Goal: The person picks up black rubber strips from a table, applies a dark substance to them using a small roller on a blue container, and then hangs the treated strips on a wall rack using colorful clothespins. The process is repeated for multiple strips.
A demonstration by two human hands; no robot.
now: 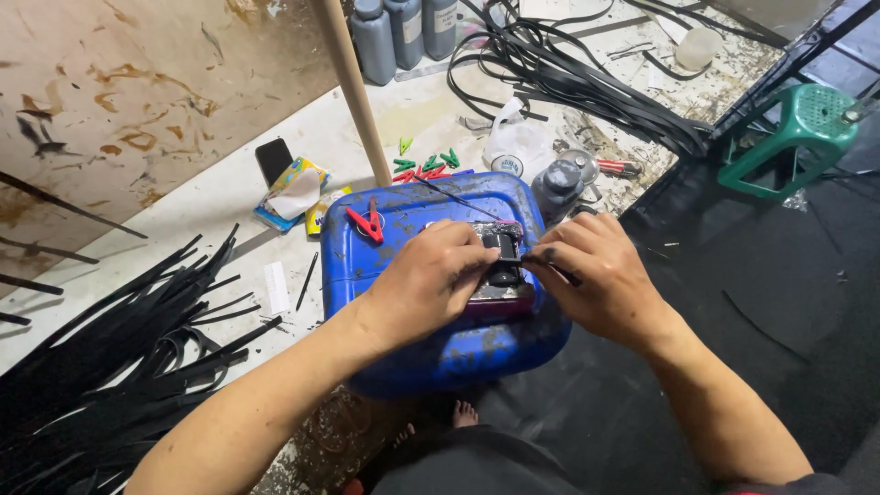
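Pinching small black rubbery strap piece (503, 257) atop blue plastic jerrycan (403, 229), centre scene: left hand (426, 280) fingers closed steadying it, right hand (591, 270) fingertips gripping its right end. Looks light, flexible, slippery; grip the ends.

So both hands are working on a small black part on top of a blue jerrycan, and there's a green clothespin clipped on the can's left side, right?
Not quite. The head view shows the clothespin on the blue jerrycan is red; the green ones lie on the floor behind it. The rest holds: left hand and right hand work on the small black part.
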